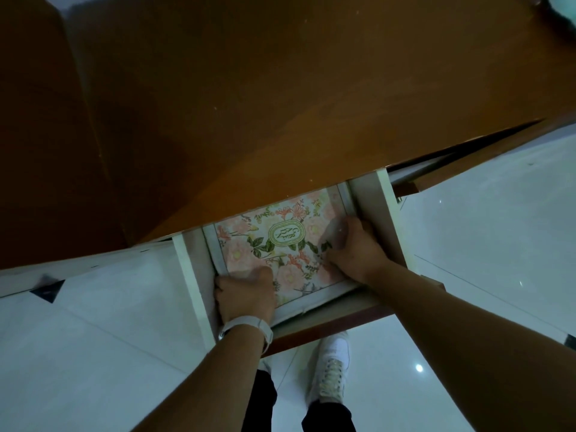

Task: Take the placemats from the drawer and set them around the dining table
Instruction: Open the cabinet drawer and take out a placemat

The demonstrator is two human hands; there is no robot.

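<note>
Two hands in the drawer (pixel 190 275), both on the mats (pixel 280 244).

Left hand (pixel 246 296): grips the near-left corner. Thumb lies flat on the printed top; fingers curl down over the left edge, into the gap between mats and drawer wall. White watch (pixel 249 327) on that wrist.

Right hand (pixel 355 249): grips the right edge, knuckles up, fingers curled down at the drawer's right wall. Fingertips are hidden, so I cannot tell how far under they reach.

Mats: floral print with pink blooms and green leaves, a green oval label in the middle, and a pale border. They lie flat in the drawer and cover most of its bottom. The far edge runs under the table (pixel 280 88) lip. Layered pale edges on the near and left sides suggest a stack, probably several mats, but the light is dim and no count is possible.

Drawer: white walls, brown front panel, pulled out from under the table toward the person. Both forearms come in over the front panel.

Table: brown wood top fills the upper half of the view. A pale teal item (pixel 561 4) sits at the far right corner, cut off by the frame.

Floor (pixel 498 229): glossy white tile, with a black triangle inset (pixel 48 289) at left. A white shoe (pixel 330 366) and dark trouser legs show below the drawer front.
</note>
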